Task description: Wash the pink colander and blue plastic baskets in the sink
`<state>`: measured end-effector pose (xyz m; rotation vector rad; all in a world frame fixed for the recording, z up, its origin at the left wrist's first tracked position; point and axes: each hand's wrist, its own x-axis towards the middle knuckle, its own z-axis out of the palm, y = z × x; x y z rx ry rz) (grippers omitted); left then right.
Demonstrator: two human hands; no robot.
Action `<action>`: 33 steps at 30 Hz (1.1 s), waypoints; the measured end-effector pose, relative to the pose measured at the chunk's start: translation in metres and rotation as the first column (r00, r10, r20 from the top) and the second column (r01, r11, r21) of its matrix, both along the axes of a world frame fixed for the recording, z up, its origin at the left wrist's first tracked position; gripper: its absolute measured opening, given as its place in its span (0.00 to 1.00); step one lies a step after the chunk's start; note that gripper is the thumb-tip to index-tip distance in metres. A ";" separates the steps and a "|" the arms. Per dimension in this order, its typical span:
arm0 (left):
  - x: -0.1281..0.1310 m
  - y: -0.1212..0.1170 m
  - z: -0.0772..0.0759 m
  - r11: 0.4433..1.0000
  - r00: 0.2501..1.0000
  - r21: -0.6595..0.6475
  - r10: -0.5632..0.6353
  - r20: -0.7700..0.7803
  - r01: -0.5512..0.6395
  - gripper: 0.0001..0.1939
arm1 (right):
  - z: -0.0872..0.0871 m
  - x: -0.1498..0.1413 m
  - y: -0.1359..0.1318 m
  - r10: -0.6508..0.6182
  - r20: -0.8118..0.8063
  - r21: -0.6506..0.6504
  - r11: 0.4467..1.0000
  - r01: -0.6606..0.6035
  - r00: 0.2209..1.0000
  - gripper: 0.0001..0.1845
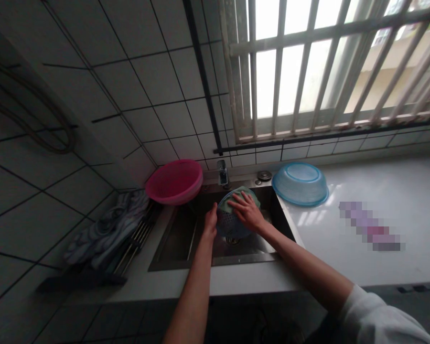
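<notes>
Over the sink, a blue-grey colander [232,226] with small holes is held tilted. My left hand [210,220] is closed on its left edge, the thumb up at the rim. A light green cloth [252,195] lies against the colander's upper part. My right hand [249,213] holds this cloth against the colander, its fingers laid across the fabric. Part of the cloth and the colander's far side are hidden by the right hand. Beneath them is the steel sink [179,241], its drain partly visible below the colander.
A faucet [222,173] rises behind the sink. A pink basin [175,184] sits at the sink's back left corner, and an upturned blue basin [301,185] on the right counter. Folded striped cloth [107,229] and a metal rack [138,243] lie left. A blurred patch [370,227] covers something on the right.
</notes>
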<state>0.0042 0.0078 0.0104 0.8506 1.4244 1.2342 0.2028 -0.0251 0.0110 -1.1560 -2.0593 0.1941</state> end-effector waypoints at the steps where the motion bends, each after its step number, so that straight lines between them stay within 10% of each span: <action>1: 0.000 0.000 0.000 1.000 1.000 0.000 -0.009 0.012 0.009 0.38 | 0.005 -0.007 -0.007 0.088 0.087 0.039 0.995 -0.091 0.992 0.24; 5: -0.001 -0.001 -0.002 0.999 1.000 -0.051 -0.007 0.015 0.008 0.36 | 0.012 -0.011 -0.013 0.221 0.136 0.037 0.973 -0.228 0.966 0.29; 9: 0.000 -0.001 -0.005 0.994 0.997 -0.080 -0.072 -0.023 0.070 0.38 | -0.006 0.016 0.012 -0.031 -0.145 -0.112 0.994 0.015 0.989 0.29; 18: 0.014 -0.003 0.007 0.908 0.829 0.394 0.110 -0.549 0.141 0.17 | -0.023 0.004 0.016 -0.085 -0.127 -0.170 0.983 0.063 0.988 0.29; 25: -0.004 0.004 0.011 1.000 0.924 0.002 0.015 -0.383 -0.016 0.29 | 0.006 -0.015 -0.012 0.276 0.107 -0.010 0.961 -0.277 0.955 0.25; 33: 0.005 -0.006 0.014 1.000 0.998 -0.014 -0.004 -0.067 0.003 0.40 | -0.011 0.026 0.021 -0.119 -0.296 -0.188 0.980 0.065 0.948 0.28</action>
